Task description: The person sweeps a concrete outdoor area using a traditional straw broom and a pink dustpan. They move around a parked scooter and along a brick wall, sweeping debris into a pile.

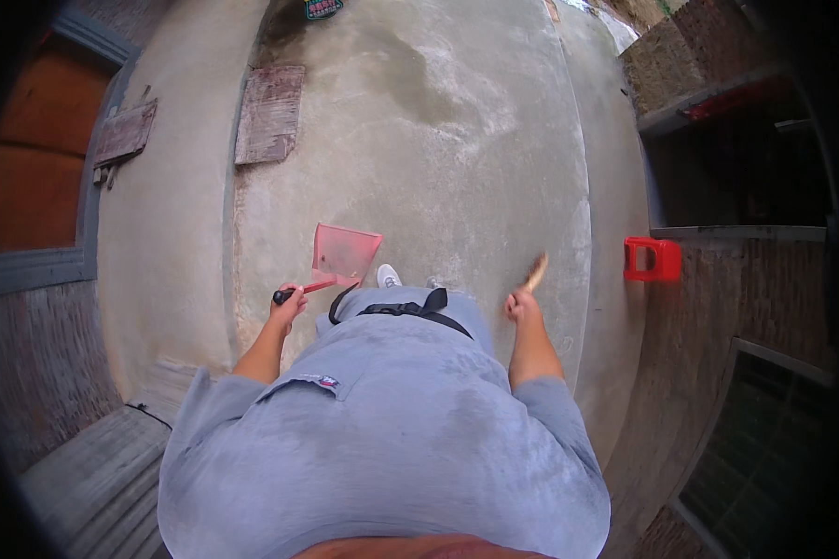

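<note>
My left hand [290, 306] is closed around the black-ended handle of a translucent pink dustpan [343, 252]. The pan hangs in front of my left side, with some darker smudges showing on it. Out to the right, my right hand [520, 304] grips a small tan hand brush [536, 272]. Its darker tip points away from me, and motion blurs it slightly, so its exact make is hard to see. A wide gap lies between brush and dustpan.
Grey concrete floor [457, 168] stretches ahead, with a damp patch. A weathered wooden board [270, 114] lies at the left, near a small wooden bench [127, 133] by the wall. A red plastic stool [653, 259] stands at the right wall. My white shoe [388, 276] shows below.
</note>
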`<action>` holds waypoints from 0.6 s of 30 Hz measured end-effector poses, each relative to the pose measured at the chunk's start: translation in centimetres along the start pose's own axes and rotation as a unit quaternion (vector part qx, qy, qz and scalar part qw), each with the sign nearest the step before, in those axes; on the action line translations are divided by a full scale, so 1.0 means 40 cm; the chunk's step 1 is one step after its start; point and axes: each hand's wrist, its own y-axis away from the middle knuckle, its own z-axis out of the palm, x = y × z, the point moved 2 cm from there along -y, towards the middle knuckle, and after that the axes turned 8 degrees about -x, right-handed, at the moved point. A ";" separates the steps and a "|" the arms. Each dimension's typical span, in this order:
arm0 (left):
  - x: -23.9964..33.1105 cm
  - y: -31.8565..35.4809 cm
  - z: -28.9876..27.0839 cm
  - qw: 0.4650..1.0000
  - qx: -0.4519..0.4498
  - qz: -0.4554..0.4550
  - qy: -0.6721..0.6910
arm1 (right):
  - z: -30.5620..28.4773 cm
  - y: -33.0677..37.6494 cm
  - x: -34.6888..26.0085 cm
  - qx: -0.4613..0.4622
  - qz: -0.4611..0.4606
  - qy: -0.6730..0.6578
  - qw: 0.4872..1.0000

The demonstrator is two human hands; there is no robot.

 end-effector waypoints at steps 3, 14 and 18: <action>0.059 -0.035 0.023 0.999 0.019 0.044 0.015 | 0.271 0.025 -0.117 -0.079 -0.003 0.106 0.991; 0.190 -0.147 0.130 0.993 0.113 -0.014 0.037 | 0.983 -0.027 -0.419 -0.375 0.152 0.110 0.908; 0.177 -0.139 0.123 0.981 0.150 -0.049 0.117 | 1.159 -0.025 -0.518 -0.405 0.213 0.139 0.878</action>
